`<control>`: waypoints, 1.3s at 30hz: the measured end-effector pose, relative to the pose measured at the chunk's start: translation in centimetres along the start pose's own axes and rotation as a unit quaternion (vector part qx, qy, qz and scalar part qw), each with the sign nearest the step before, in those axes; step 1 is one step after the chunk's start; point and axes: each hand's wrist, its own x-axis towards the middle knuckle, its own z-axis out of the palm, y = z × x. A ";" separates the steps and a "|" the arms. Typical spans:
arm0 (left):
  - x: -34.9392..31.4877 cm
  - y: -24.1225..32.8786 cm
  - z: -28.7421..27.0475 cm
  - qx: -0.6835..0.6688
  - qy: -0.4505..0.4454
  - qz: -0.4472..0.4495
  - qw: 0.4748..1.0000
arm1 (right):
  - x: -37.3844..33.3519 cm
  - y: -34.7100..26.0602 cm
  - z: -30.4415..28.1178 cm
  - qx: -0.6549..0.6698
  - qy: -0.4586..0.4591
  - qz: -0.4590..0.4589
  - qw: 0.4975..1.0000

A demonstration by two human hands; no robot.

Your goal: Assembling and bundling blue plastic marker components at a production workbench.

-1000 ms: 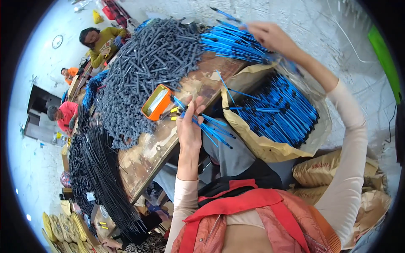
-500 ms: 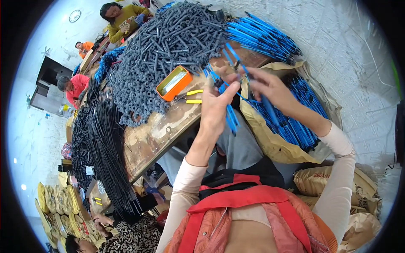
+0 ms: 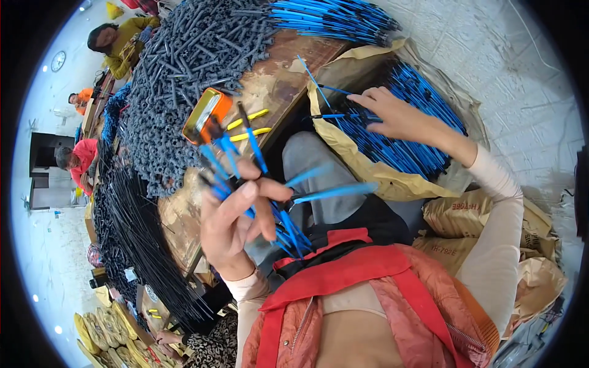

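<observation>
My left hand is closed around several thin blue tubes with black fittings, held above my lap and fanned out at different angles; some are blurred by motion. My right hand is over the open brown paper sack, fingers stretched out. Many more blue tubes with black ends fill that sack. Beside my right fingertips, a few loose blue tubes stick out across the sack's left rim. Whether the fingers touch one of them is hard to tell.
On the wooden table lie a heap of grey plastic parts, an orange tin, yellow-handled pliers, blue tubes and long black strands. Brown sacks stand at right. Other people sit along the left.
My hands have moved apart: the left went left and toward me with its blue tubes, the right stayed over the sack and spread its fingers. The view has shifted to the right.
</observation>
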 end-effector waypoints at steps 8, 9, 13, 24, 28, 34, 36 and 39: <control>5.5 -6.1 -5.2 -0.098 0.098 0.022 0.990 | -0.7 4.0 3.5 -0.029 0.133 -0.002 0.991; 5.5 -6.1 -6.5 -0.139 0.066 0.055 0.987 | -0.5 2.2 1.7 -0.032 0.132 -0.010 0.991; 6.4 -4.4 -2.9 -0.068 0.208 0.127 0.967 | -0.8 -2.2 -3.6 0.099 0.133 0.060 0.984; 9.9 -3.3 2.8 -0.008 0.076 0.183 0.980 | -0.3 -9.0 -8.3 0.415 -0.083 0.090 0.901; 9.6 -4.0 5.4 -0.054 0.030 0.129 0.990 | 0.5 -10.2 -7.3 0.481 -0.053 0.082 0.871; 10.0 -4.6 2.3 0.268 0.086 0.268 0.921 | 1.2 -8.4 -5.8 0.324 0.035 -0.058 0.944; 8.0 -3.1 -0.6 0.380 0.096 0.300 0.869 | 1.3 -6.8 -5.5 0.081 0.145 -0.180 0.970; 3.6 1.1 1.0 -0.085 0.202 0.087 0.972 | 0.1 -0.1 -5.8 -0.095 0.135 -0.079 0.983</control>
